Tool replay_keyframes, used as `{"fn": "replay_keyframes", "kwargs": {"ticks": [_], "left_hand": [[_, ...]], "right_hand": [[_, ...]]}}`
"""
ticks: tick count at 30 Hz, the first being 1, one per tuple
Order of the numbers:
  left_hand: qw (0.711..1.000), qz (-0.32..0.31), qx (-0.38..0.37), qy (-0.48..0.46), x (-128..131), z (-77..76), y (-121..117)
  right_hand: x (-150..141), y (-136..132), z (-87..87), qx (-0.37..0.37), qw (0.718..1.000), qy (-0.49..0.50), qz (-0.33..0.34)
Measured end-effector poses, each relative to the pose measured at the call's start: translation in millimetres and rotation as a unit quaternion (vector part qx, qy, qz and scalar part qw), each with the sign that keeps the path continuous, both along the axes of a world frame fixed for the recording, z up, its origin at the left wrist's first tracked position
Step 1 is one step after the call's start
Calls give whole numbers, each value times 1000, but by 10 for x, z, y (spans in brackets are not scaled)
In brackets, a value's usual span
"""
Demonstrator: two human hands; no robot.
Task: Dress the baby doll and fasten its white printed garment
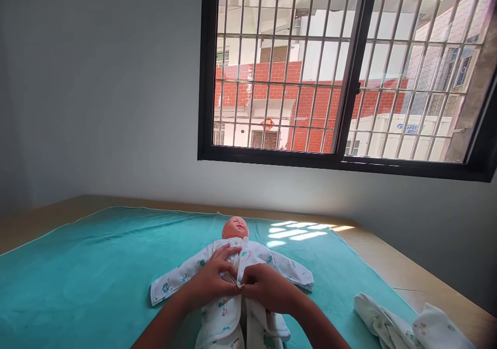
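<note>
A baby doll [235, 227] lies on its back, head away from me. It wears a white baby shirt [293, 271] printed with small coloured figures, its long sleeves spread to both sides. At the middle of the front opening, my left hand [213, 279] rests on the chest with some fingers stretched out, its thumb and a bent finger gripping the shirt's edge. Opposite it, my right hand [267, 287] pinches the other edge between thumb and curled fingers. Both sets of fingertips meet there and hide the fastening. Below them the shirt's lower part hangs apart over matching printed cloth.
A turquoise cloth [97, 276] covers much of the wooden surface [388, 261]. Crumpled white printed clothing [392, 323] lies at the lower right. Behind stands a pale wall [108, 95] with a barred, black-framed window [279, 158]. Sunlight patches fall on the cloth near the doll's head.
</note>
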State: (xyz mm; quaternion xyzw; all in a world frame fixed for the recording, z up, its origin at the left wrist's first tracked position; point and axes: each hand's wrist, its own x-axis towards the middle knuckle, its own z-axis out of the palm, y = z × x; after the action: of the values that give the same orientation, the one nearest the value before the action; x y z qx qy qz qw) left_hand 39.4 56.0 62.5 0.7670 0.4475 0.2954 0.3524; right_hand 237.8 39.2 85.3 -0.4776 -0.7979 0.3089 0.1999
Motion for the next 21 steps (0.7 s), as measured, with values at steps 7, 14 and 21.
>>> {"fn": "replay_keyframes", "kwargs": {"ticks": [7, 14, 21], "left_hand": [[1000, -5, 1, -9, -2, 45, -37], [1000, -14, 10, -6, -15, 5, -22], [999, -25, 29, 20, 0, 40, -41]], "right_hand": [[2, 73, -114, -61, 991, 110, -36], [103, 72, -131, -163, 970, 176, -34], [-32, 78, -152, 15, 994, 97, -47]]}}
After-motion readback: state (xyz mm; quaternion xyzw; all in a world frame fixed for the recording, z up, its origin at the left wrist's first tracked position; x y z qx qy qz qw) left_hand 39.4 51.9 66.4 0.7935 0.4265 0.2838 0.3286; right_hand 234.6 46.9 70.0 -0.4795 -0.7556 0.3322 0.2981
